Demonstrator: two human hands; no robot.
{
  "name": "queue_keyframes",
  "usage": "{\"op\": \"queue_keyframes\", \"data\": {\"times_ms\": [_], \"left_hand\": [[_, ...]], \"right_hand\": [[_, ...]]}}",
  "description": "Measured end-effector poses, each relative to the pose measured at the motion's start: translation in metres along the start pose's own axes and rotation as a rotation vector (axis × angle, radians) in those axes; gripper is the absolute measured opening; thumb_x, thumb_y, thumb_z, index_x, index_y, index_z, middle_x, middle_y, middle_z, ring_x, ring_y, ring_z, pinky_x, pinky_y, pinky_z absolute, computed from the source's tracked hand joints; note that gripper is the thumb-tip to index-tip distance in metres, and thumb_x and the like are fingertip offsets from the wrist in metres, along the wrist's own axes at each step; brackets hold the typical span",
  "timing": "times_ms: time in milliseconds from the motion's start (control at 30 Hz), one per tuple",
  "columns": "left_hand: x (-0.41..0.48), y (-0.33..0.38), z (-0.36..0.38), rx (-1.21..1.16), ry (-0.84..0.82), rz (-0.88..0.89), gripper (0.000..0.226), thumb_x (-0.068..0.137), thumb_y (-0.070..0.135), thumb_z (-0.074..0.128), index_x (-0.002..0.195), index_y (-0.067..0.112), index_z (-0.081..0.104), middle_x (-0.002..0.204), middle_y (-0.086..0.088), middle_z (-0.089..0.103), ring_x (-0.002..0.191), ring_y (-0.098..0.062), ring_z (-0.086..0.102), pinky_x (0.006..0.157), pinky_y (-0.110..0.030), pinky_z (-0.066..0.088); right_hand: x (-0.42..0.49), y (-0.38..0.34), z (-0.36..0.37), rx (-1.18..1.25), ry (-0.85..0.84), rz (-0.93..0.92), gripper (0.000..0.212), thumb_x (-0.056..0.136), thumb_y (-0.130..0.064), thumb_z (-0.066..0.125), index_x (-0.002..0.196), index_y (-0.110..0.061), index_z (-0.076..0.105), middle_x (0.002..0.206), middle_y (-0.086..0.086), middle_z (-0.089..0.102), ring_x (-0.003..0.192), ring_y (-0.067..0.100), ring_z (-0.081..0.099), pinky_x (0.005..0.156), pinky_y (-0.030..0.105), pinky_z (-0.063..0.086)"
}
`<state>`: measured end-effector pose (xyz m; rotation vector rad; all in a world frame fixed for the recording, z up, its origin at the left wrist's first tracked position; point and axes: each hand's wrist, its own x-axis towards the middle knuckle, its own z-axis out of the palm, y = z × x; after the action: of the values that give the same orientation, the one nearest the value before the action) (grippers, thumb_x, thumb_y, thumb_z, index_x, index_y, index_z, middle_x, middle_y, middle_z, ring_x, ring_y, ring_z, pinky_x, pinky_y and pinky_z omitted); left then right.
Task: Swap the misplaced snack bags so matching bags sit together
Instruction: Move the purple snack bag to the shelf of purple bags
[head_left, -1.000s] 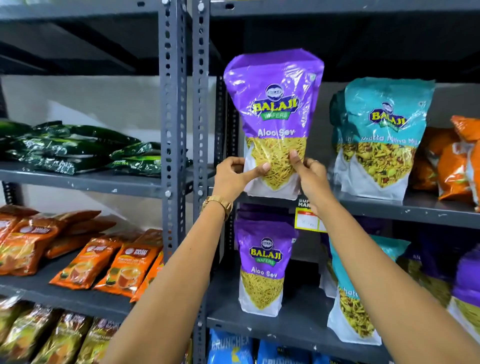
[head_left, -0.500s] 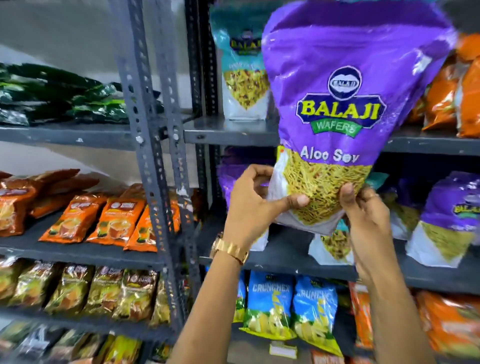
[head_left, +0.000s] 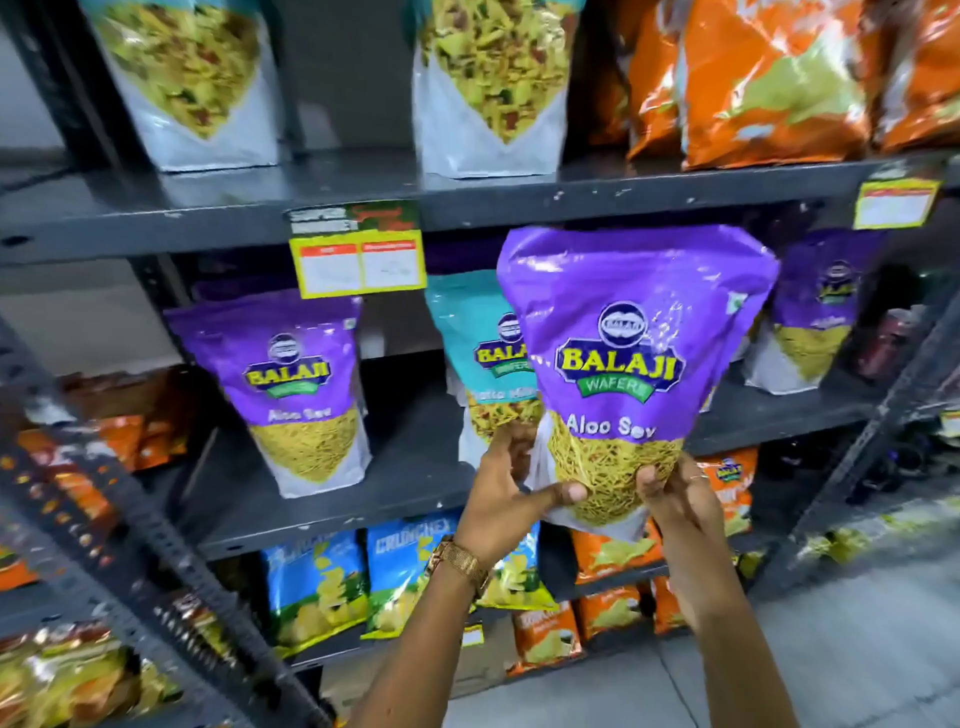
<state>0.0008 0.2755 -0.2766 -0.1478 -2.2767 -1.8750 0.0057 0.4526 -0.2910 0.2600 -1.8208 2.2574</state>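
Note:
Both my hands hold one purple Aloo Sev bag (head_left: 628, 332) upright by its bottom corners, in front of the middle shelf (head_left: 395, 499). My left hand (head_left: 506, 499) grips its lower left, my right hand (head_left: 675, 493) its lower right. Just behind the held bag stands a teal bag (head_left: 475, 348), partly hidden by it. On the same shelf, a second purple Aloo Sev bag (head_left: 296, 384) stands to the left and a third (head_left: 815, 322) to the right. Two mixed-snack bags (head_left: 483, 88) with white bases stand on the shelf above.
Orange bags (head_left: 753, 78) fill the upper shelf's right end. Blue chip bags (head_left: 317, 587) and orange bags (head_left: 613, 556) sit on the lower shelves. A yellow price tag (head_left: 358, 262) hangs from the upper shelf's edge. A slanted grey upright (head_left: 130, 519) crosses the left foreground.
The purple bag has come down from the upper shelf to the middle shelf's level, still held in both hands. The view has dropped lower and closer to the shelves.

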Motion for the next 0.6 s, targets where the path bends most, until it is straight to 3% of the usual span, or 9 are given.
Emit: {"op": "queue_keyframes", "data": {"times_ms": [100, 167, 233, 333, 433, 600], "left_hand": [[0.025, -0.013, 0.023, 0.012, -0.122, -0.037, 0.064, 0.061, 0.034, 0.082, 0.114, 0.024, 0.048, 0.119, -0.007, 0.060, 0.112, -0.020, 0.058, 0.096, -0.036, 0.049], [0.044, -0.016, 0.037, 0.003, -0.210, -0.052, 0.067, 0.067, 0.030, 0.078, 0.124, 0.022, 0.044, 0.130, -0.006, 0.057, 0.122, -0.019, 0.054, 0.104, -0.039, 0.046], [0.061, -0.018, 0.050, 0.003, -0.298, -0.043, 0.068, 0.075, 0.019, 0.072, 0.134, 0.016, 0.037, 0.138, -0.007, 0.050, 0.129, -0.015, 0.048, 0.108, -0.028, 0.042], [0.089, -0.026, 0.069, -0.006, -0.393, -0.012, 0.068, 0.082, 0.007, 0.062, 0.140, 0.002, 0.029, 0.138, -0.001, 0.044, 0.119, 0.014, 0.046, 0.100, -0.008, 0.038], [0.113, -0.040, 0.083, -0.026, -0.401, -0.035, 0.062, 0.086, -0.001, 0.058, 0.140, 0.005, 0.028, 0.137, 0.009, 0.039, 0.107, 0.031, 0.042, 0.093, 0.000, 0.034], [0.145, -0.058, 0.096, -0.077, -0.316, -0.148, 0.061, 0.087, -0.013, 0.050, 0.139, 0.012, 0.027, 0.127, 0.013, 0.043, 0.093, 0.031, 0.050, 0.081, 0.001, 0.041]], "right_hand": [[0.013, 0.018, -0.020, -0.008, 0.068, 0.046, 0.035, 0.090, -0.016, 0.054, 0.125, -0.016, 0.055, 0.120, 0.003, 0.069, 0.114, 0.017, 0.063, 0.086, 0.017, 0.054], [0.024, 0.028, -0.030, -0.024, 0.108, 0.062, 0.044, 0.089, -0.028, 0.059, 0.131, -0.016, 0.051, 0.127, 0.006, 0.065, 0.112, 0.010, 0.064, 0.083, 0.014, 0.054], [0.036, 0.038, -0.038, -0.033, 0.165, 0.091, 0.035, 0.090, -0.028, 0.059, 0.124, -0.022, 0.054, 0.122, -0.002, 0.065, 0.100, -0.004, 0.066, 0.074, 0.008, 0.051], [0.061, 0.051, -0.047, -0.027, 0.222, 0.081, 0.024, 0.091, -0.016, 0.056, 0.109, -0.032, 0.058, 0.108, -0.015, 0.067, 0.093, -0.010, 0.065, 0.071, 0.006, 0.049], [0.086, 0.061, -0.051, -0.045, 0.225, 0.044, 0.032, 0.082, -0.037, 0.068, 0.111, -0.029, 0.060, 0.104, -0.017, 0.074, 0.096, -0.002, 0.068, 0.080, 0.015, 0.053], [0.119, 0.087, -0.049, -0.090, 0.235, 0.057, 0.059, 0.077, -0.041, 0.067, 0.127, -0.012, 0.054, 0.126, 0.015, 0.066, 0.117, 0.030, 0.062, 0.100, 0.046, 0.049]]}}
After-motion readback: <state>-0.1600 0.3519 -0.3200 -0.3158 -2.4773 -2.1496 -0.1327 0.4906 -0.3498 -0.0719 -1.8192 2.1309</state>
